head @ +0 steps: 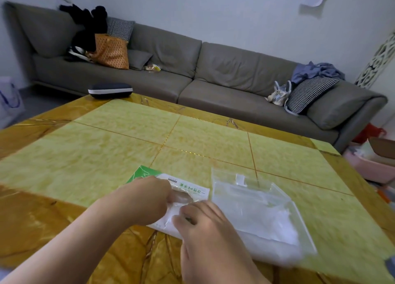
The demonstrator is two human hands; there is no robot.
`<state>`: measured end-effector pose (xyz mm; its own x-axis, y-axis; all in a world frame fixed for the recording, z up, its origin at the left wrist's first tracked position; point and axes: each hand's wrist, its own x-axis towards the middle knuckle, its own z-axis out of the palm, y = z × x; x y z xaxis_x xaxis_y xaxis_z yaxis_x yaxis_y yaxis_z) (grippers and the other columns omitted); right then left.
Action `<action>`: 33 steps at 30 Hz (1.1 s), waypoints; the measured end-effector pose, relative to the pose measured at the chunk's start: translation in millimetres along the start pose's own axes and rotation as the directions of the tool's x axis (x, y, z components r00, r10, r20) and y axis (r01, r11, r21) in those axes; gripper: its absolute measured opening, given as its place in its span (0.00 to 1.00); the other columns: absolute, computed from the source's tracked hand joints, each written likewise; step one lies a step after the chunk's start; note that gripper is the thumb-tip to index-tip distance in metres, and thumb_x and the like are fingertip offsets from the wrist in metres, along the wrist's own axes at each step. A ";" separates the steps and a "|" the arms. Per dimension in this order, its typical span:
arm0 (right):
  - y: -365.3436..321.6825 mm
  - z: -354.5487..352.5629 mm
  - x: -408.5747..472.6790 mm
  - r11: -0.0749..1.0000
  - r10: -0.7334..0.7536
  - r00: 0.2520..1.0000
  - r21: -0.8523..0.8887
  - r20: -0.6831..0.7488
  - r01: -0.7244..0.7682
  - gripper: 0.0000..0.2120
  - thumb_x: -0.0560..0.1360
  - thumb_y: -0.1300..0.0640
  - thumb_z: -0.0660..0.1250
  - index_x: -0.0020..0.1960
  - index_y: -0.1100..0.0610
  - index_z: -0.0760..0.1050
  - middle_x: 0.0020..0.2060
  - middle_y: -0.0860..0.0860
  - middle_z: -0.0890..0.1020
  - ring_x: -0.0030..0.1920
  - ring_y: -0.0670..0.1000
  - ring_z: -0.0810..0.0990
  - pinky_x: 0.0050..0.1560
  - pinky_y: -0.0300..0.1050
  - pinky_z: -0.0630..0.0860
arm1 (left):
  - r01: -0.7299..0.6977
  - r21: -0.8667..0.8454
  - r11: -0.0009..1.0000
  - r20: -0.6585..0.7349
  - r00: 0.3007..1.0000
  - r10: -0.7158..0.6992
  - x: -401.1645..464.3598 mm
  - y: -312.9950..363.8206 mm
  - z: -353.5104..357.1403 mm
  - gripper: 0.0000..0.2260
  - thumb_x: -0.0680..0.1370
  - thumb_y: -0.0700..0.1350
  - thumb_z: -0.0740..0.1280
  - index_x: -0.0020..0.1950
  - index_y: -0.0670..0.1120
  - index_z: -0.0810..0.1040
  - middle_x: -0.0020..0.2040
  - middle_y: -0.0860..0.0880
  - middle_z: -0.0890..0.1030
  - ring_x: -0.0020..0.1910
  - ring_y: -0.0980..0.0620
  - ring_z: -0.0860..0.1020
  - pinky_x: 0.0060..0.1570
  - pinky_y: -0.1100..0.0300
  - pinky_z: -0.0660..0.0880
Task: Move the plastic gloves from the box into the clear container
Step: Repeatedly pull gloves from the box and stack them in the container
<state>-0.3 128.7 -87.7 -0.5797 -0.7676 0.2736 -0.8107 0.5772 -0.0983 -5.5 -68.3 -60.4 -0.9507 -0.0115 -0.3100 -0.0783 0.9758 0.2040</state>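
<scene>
A flat green-and-white glove box (pixel 188 189) lies on the yellow table near its front edge. My left hand (pixel 147 198) rests on the box with its fingers reaching into the opening. My right hand (pixel 205 230) pinches a bunch of thin plastic gloves (pixel 173 215) at the box's near end. Just right of the box sits the clear container (pixel 256 207), with its clear lid open at the back and a white pile of gloves (pixel 280 226) inside. The image is blurred around the hands.
A dark case with a white stripe (pixel 110 90) lies at the far left corner of the table (pixel 128 138). A grey sofa (pixel 213 74) with bags, cushions and clothes runs behind the table. Pink bins (pixel 372 162) stand on the floor at the right.
</scene>
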 end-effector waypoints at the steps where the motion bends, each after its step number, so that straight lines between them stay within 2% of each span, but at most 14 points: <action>1: 0.9 1.8 0.1 1.000 0.006 1.000 0.002 0.011 -0.006 0.17 0.65 0.56 0.50 0.42 0.51 0.77 0.42 0.45 0.78 0.48 0.52 0.77 0.53 0.42 0.77 | 0.010 -0.015 1.000 -0.022 1.000 -0.011 0.4 -0.6 0.6 0.37 0.60 0.40 0.46 0.61 0.55 0.82 0.41 0.51 0.80 0.37 0.49 0.77 0.36 0.53 0.77; 3: 3.3 4.2 -0.1 1.000 0.015 0.999 0.014 0.039 -0.016 0.19 0.65 0.56 0.50 0.44 0.51 0.79 0.45 0.44 0.79 0.51 0.52 0.77 0.55 0.41 0.76 | 0.037 -0.047 0.998 -0.078 0.996 -0.040 0.8 1.3 1.6 0.27 0.67 0.37 0.51 0.55 0.50 0.84 0.40 0.50 0.80 0.33 0.50 0.74 0.30 0.55 0.72; 5: 3.9 3.9 -0.1 0.999 0.032 0.996 0.016 0.086 -0.034 0.19 0.65 0.58 0.54 0.49 0.51 0.80 0.49 0.45 0.80 0.55 0.53 0.77 0.58 0.42 0.76 | 0.051 -0.105 0.993 -0.169 0.983 -0.068 1.2 2.4 0.7 0.19 0.72 0.37 0.58 0.51 0.50 0.86 0.41 0.52 0.82 0.37 0.51 0.79 0.34 0.55 0.79; 7: 3.0 2.9 0.9 0.999 0.048 0.988 0.008 0.146 -0.049 0.19 0.65 0.58 0.58 0.52 0.51 0.81 0.52 0.46 0.80 0.58 0.54 0.75 0.60 0.43 0.75 | 0.044 -0.176 0.983 -0.257 0.962 -0.089 0.1 1.9 -2.7 0.17 0.74 0.38 0.60 0.48 0.52 0.87 0.42 0.56 0.84 0.43 0.56 0.81 0.42 0.57 0.82; 11: 3.2 1.1 1.3 0.998 0.056 0.986 0.000 0.158 -0.057 0.21 0.65 0.58 0.60 0.54 0.51 0.81 0.52 0.46 0.80 0.58 0.53 0.75 0.61 0.41 0.74 | -0.002 -0.305 0.952 -0.370 0.922 -0.117 -0.7 0.9 -9.9 0.15 0.75 0.40 0.63 0.44 0.54 0.87 0.40 0.59 0.84 0.34 0.61 0.81 0.33 0.63 0.80; 15: 3.2 -1.4 0.6 0.999 0.040 0.985 0.012 0.167 -0.043 0.24 0.68 0.59 0.57 0.61 0.51 0.79 0.60 0.47 0.78 0.65 0.53 0.71 0.66 0.42 0.70 | -0.031 -0.284 0.958 -0.378 0.922 -0.082 4.7 -3.2 -1.2 0.03 0.76 0.48 0.71 0.47 0.56 0.83 0.40 0.60 0.82 0.42 0.61 0.81 0.45 0.56 0.82; 18: 2.2 -7.2 0.3 0.999 0.021 0.983 0.033 0.180 -0.027 0.28 0.70 0.58 0.55 0.68 0.51 0.77 0.67 0.47 0.75 0.70 0.53 0.67 0.69 0.42 0.65 | 0.008 -0.240 0.971 -0.379 0.920 -0.101 8.7 -5.5 5.4 0.03 0.77 0.49 0.73 0.44 0.57 0.82 0.40 0.61 0.81 0.41 0.61 0.80 0.44 0.54 0.83; 20: 2.6 -7.2 -0.4 0.999 0.024 0.985 0.036 0.173 -0.031 0.28 0.70 0.58 0.55 0.69 0.50 0.77 0.67 0.47 0.76 0.70 0.53 0.67 0.69 0.42 0.65 | 0.004 -0.242 0.970 -0.412 0.905 -0.107 10.3 -6.2 6.2 0.05 0.77 0.48 0.72 0.42 0.57 0.82 0.39 0.61 0.81 0.41 0.60 0.80 0.43 0.54 0.82; 23: 0.6 -10.9 -0.7 0.999 0.027 0.985 0.029 0.170 -0.033 0.27 0.70 0.58 0.58 0.67 0.50 0.79 0.65 0.47 0.78 0.69 0.53 0.70 0.68 0.41 0.66 | -0.049 -0.326 0.944 -0.457 0.882 -0.113 10.3 -5.2 3.8 0.07 0.78 0.46 0.71 0.41 0.57 0.81 0.39 0.59 0.81 0.41 0.58 0.80 0.44 0.52 0.82; 27: -1.7 -16.0 -0.8 0.999 0.003 0.980 0.041 0.197 -0.011 0.24 0.75 0.60 0.61 0.71 0.50 0.75 0.68 0.47 0.74 0.73 0.52 0.63 0.72 0.40 0.61 | -0.120 -0.403 0.907 -0.497 0.861 -0.107 8.2 -1.6 0.6 0.08 0.79 0.45 0.71 0.42 0.56 0.79 0.41 0.59 0.81 0.44 0.60 0.79 0.46 0.55 0.79; 31: -1.9 -13.4 -2.8 1.000 0.025 0.982 0.009 0.187 -0.027 0.21 0.73 0.60 0.61 0.64 0.52 0.79 0.64 0.50 0.78 0.68 0.55 0.70 0.71 0.44 0.69 | -0.138 -0.465 0.875 -0.515 0.846 -0.141 6.7 1.8 -1.9 0.08 0.81 0.44 0.68 0.44 0.55 0.77 0.42 0.57 0.82 0.43 0.56 0.80 0.44 0.58 0.78; 33: -2.3 -12.0 -3.6 1.000 0.027 0.984 0.001 0.177 -0.027 0.20 0.73 0.60 0.62 0.63 0.52 0.79 0.63 0.50 0.79 0.67 0.55 0.71 0.71 0.44 0.70 | -0.132 -0.496 0.859 -0.523 0.835 -0.174 5.1 3.1 -4.3 0.08 0.82 0.44 0.67 0.45 0.55 0.77 0.42 0.57 0.83 0.40 0.54 0.80 0.39 0.58 0.77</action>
<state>4.6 133.5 -76.9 -0.6067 -0.7890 0.0972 -0.7945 0.5978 -0.1066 -11.9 -66.3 -57.3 -0.9367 -0.2932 0.1912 -0.0909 0.7311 0.6761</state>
